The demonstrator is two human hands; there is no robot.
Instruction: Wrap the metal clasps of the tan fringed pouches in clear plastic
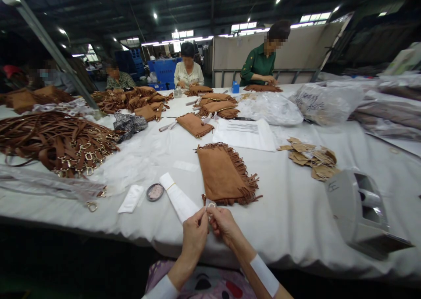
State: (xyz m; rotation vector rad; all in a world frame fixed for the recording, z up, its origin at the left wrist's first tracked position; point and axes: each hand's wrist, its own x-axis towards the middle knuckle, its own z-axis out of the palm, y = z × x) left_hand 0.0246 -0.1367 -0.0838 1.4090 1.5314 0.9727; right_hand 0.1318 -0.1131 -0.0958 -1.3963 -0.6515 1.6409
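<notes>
A brown fringed pouch (220, 171) lies flat on the white-covered table in front of me, its fringe along the right and lower edges. At its near left corner, my left hand (194, 233) is closed, thumb and finger pinching a small piece of thin, whitish material (211, 204). My right hand (225, 225) is closed on the same piece, fingertips almost touching those of the left. The piece's exact kind is too small to make out, and the fingers partly hide it. Just left of the hands is a banded stack of white strips (176, 193).
A round dish (155, 192) and a folded white packet (130, 199) lie left. Brown straps with metal clasps (66, 145) heap beyond them. Cardboard tags (309, 156) and a grey tape dispenser (357, 211) sit right. Co-workers handle pouches across the table.
</notes>
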